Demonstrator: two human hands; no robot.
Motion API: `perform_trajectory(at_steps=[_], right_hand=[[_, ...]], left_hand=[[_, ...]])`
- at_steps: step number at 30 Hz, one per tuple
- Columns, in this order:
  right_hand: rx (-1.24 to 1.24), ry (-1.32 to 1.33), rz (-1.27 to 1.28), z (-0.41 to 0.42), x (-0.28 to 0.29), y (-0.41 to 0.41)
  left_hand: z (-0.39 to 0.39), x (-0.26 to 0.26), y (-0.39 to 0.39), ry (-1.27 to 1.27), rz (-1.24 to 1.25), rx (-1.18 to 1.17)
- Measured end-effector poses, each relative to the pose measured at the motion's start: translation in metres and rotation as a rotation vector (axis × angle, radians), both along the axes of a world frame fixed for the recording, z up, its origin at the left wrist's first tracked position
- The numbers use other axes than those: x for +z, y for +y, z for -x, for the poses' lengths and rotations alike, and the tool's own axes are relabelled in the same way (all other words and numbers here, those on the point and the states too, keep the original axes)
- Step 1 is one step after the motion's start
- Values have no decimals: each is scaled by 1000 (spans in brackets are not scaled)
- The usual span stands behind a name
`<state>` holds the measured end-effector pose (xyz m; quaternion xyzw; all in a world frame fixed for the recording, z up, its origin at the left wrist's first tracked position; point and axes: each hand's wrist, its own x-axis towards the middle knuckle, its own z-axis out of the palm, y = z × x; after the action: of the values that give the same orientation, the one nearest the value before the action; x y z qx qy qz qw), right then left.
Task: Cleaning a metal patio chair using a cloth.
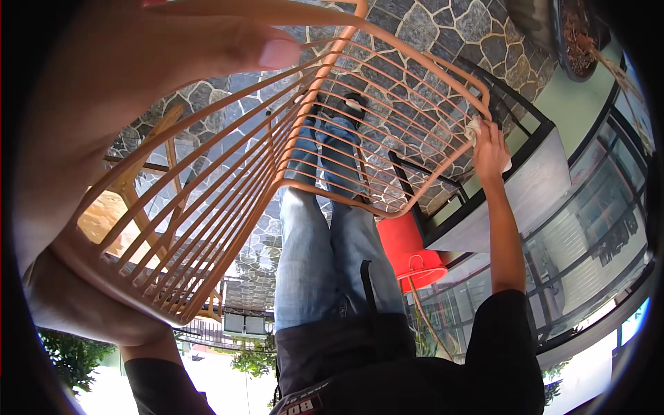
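An orange-brown metal rod chair is tilted up in front of my body, its slatted seat and back spread across the view. Very close to the camera, my left hand grips the chair's frame at the left, thumb along a top rail. Over at the chair's far right corner, my right hand holds a crumpled whitish cloth against the tubular frame.
A red plastic bucket is beside my legs. To the right are a black-framed table and a potted plant. Wooden furniture stands at the left on the stone-paved floor.
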<state>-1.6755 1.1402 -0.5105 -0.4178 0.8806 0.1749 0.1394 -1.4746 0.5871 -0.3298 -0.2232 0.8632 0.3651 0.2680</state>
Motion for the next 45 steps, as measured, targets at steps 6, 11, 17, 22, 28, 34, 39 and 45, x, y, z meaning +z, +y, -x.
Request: perform_trajectory(at_steps=[6, 11, 17, 22, 28, 34, 39, 45], right_hand=[[-304, -34, -157, -25, 32, -52], [-350, -416, 282, -70, 40, -160], [-46, -268, 559, -109, -33, -249], [-70, -125, 512, -121, -62, -242], [77, -123, 333, -92, -55, -193], [117, -32, 210, -52, -24, -74], [51, 33, 42, -25, -5, 21], [-117, 105, -24, -45, 9, -5]], left_hand=[[-22, 6, -12, -1, 11, 54], [-24, 11, -11, -12, 23, 52], [-5, 7, 4, -19, 16, -4], [0, 7, 18, -41, 8, -39], [7, 9, 24, -39, 1, -70], [5, 6, 27, -42, -14, -69], [5, 2, 27, -37, -31, -71], [4, 9, 13, -41, -11, -67]])
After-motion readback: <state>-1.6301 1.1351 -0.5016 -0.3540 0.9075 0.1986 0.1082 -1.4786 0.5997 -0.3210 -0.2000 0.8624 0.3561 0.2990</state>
